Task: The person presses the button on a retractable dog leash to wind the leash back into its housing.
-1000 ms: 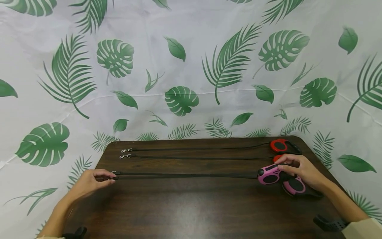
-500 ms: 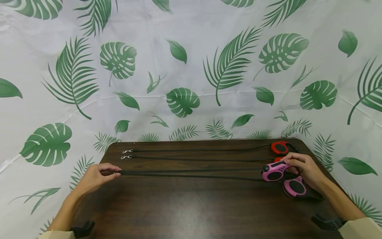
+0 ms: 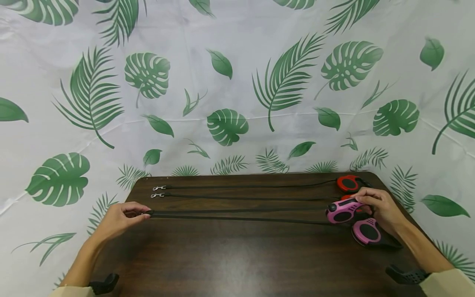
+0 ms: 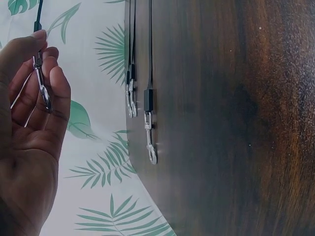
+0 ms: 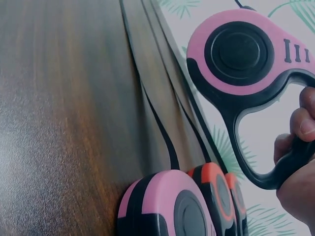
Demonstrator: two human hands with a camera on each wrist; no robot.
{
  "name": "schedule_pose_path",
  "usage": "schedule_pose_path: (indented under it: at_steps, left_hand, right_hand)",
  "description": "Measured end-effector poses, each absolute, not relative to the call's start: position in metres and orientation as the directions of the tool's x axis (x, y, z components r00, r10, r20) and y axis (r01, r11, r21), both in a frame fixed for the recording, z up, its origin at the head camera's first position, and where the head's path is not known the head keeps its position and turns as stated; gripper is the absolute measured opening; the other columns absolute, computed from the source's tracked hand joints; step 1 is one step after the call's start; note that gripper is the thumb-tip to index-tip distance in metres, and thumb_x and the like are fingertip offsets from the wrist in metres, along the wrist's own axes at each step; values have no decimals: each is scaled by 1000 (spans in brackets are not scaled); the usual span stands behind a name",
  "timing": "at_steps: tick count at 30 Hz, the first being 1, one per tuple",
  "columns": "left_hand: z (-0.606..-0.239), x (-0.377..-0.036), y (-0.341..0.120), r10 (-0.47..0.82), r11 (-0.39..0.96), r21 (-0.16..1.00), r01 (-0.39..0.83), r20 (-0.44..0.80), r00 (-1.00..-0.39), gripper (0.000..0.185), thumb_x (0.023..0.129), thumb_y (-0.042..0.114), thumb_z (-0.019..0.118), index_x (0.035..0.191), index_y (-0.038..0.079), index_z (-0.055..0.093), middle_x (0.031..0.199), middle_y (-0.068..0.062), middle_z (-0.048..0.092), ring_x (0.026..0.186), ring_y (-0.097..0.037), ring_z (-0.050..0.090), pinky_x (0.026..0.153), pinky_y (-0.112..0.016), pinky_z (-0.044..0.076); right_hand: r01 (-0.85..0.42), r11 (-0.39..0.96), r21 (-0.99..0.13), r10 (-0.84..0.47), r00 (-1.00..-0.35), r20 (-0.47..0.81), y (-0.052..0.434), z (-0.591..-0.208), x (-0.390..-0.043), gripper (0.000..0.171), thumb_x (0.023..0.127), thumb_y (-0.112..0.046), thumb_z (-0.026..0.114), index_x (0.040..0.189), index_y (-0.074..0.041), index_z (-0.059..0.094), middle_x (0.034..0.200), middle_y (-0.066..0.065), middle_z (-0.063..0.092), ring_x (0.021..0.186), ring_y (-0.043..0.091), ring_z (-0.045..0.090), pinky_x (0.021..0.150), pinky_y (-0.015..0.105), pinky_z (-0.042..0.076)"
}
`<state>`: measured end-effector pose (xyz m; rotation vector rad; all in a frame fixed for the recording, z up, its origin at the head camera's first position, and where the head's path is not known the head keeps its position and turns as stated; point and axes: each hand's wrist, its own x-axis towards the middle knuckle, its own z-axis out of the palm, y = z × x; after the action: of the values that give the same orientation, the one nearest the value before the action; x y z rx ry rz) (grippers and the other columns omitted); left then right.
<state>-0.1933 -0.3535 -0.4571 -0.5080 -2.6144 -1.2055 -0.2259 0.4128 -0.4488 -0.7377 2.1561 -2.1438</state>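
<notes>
Both hands stretch one leash crosswise: left hand (image 3: 118, 218) fingers pinch its clip (image 4: 42, 88), right hand (image 3: 378, 208) fingers grip the pink leash case (image 3: 343, 212).

The right hand (image 3: 378, 208) hides most of a second red leash case (image 3: 346, 197), and the frame edge crops both forearms.

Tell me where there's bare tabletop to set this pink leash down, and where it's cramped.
The widest bare stretch of the table lies nearer than the taut cord, between the left hand and the second pink leash. The far strip is crowded: two cords with clips and red leashes beside the right hand.
</notes>
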Motion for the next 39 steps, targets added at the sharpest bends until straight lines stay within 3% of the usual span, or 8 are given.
schedule_pose_path:
  at_steps: [19,23,29,35,39]
  left_hand:
    - [-456,-195,-357,220,627,670,397,336,-916,14,89,6,85,102,9,82,96,-7,78,77,-5,69,66,-19,56]
    - [-456,-195,-356,218,627,672,393,333,-917,14,89,7,86,102,10,82,96,-7,78,77,-5,69,66,-20,56]
    - [-455,-195,-355,208,634,672,383,329,-921,14,89,7,86,102,10,82,97,-6,79,79,-4,70,67,-19,57]
    - [-453,-197,-352,196,641,670,373,328,-924,15,88,4,85,101,9,82,96,-6,79,78,-3,69,67,-17,56]
    - [-451,-198,-350,186,639,679,362,320,-929,15,88,5,86,102,8,82,97,-7,79,77,-4,69,67,-18,56]
  right_hand:
    - [-319,-44,-947,-275,-907,318,407,-445,-225,36,104,15,45,98,0,77,95,-3,77,62,29,31,57,43,23]
    - [-291,-31,-956,-246,-925,289,406,-445,-226,32,106,11,46,99,4,76,85,-4,69,63,29,31,58,43,27]
    - [-231,-36,-972,-234,-944,233,408,-447,-227,31,107,8,46,100,2,76,81,-6,61,65,30,29,56,35,45]
    - [-220,-33,-975,-237,-946,221,407,-448,-227,31,109,5,47,104,-1,77,77,-3,55,67,30,28,62,43,23]
    - [-221,-28,-975,-233,-947,221,405,-448,-228,31,109,4,47,107,-3,77,76,-2,54,66,29,29,63,43,20]
